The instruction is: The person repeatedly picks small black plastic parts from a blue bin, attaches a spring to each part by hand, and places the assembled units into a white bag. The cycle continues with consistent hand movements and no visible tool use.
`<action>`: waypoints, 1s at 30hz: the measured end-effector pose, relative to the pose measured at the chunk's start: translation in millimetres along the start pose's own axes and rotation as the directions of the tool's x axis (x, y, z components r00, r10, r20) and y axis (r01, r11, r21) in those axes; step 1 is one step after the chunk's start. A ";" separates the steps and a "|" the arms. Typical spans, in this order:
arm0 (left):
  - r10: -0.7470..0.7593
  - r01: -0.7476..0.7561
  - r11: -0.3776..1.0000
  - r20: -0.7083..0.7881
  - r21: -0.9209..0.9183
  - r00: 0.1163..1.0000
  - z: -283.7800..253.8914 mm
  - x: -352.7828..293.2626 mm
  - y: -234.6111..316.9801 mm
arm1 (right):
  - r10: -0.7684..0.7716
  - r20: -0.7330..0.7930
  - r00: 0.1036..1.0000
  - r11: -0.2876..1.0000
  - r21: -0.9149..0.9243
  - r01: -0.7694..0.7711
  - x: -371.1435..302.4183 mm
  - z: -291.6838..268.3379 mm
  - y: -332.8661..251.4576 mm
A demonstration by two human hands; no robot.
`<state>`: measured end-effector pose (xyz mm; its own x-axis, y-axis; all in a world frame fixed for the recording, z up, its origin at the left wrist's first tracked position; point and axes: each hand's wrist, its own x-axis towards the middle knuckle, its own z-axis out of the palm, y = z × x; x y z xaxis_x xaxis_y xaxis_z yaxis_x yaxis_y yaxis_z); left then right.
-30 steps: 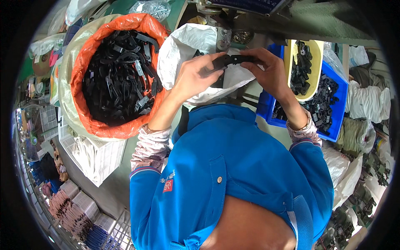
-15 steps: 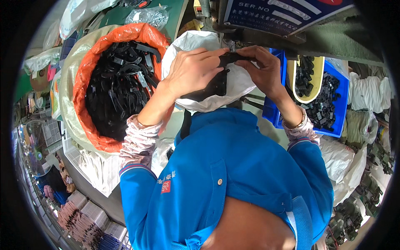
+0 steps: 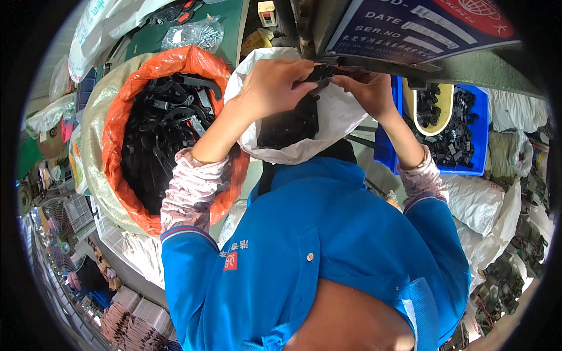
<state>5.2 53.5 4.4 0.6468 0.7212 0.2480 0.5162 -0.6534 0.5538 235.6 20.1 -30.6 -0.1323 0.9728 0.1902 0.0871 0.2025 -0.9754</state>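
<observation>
Above a white sack (image 3: 345, 111), both my hands meet at a small black part (image 3: 322, 74), which looks like moulded plastic; its exact kind I cannot make out. My left hand (image 3: 274, 88) pinches its left end between thumb and fingers. On the other side my right hand (image 3: 372, 92) is closed at its right end, thumb toward me, fingertips partly hidden under the machine's edge. Inside the sack, below the hands, lie black pieces (image 3: 290, 126).
A dark machine (image 3: 492, 73) with a blue plate overhangs the hands. Left stands an orange bag (image 3: 112, 131) full of black strap-like parts (image 3: 155, 140). At right, a blue crate (image 3: 481, 137) and a yellow container (image 3: 451, 114) hold small black pieces. A bag of screws (image 3: 196, 35) lies far left.
Both hands have moved slightly away from me, closer under the machine's edge, with the black part. My left fingers have curled in more around it. The head view has shifted a little.
</observation>
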 end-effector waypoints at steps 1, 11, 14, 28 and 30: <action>-0.010 0.010 1.000 0.004 0.009 1.000 0.8 0.6 -3.0 | 0.000 0.007 1.000 1.000 0.021 0.000 0.1 -0.5 -0.2; -0.110 0.106 0.984 -0.021 -0.142 0.994 -9.2 -23.2 -0.9 | 0.247 0.311 0.918 0.965 -0.161 -0.205 43.1 -37.6 17.8; -0.119 0.115 0.984 -0.019 -0.139 0.993 -9.1 -22.2 4.0 | 0.147 0.304 0.941 0.553 -0.814 0.177 73.7 -37.3 76.7; -0.047 0.025 0.992 -0.184 -0.123 0.982 3.5 -32.1 2.4 | -0.034 0.297 0.954 0.307 -0.906 0.293 78.5 -28.4 155.5; 0.010 -0.002 1.000 -0.269 0.030 0.963 8.5 -30.9 11.2 | -0.038 0.283 0.958 0.261 -0.923 0.283 75.3 -47.3 165.7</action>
<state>-4.2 21.9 -3.9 0.4772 0.7497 0.4585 0.5315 -0.6617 0.5288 286.8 132.3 -172.7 -0.4093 0.8928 0.1883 0.8966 0.4318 -0.0983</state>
